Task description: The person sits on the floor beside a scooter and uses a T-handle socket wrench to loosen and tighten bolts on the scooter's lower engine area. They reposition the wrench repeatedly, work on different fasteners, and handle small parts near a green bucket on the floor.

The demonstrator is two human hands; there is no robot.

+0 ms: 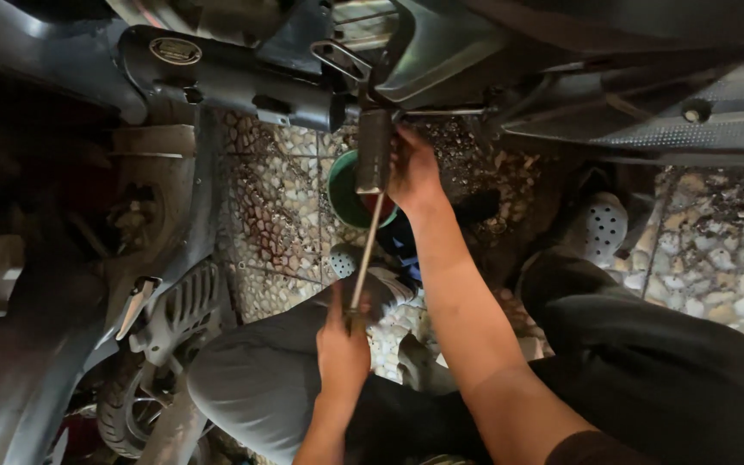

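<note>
A long metal rod [365, 250] runs up into a dark cylindrical part [373, 151] under a scooter's body [243, 77]. The left hand [342, 349] grips the rod's lower end; the right hand [413, 172] clasps the cylinder. A green bowl [342, 194] sits on the pebbled floor [277, 207] just behind.

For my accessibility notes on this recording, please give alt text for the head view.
A person's left hand grips a long metal rod running up to a dark cylinder, which the right hand steadies under a scooter's dark body panels. A green bowl sits on the pebbled floor below.
</note>
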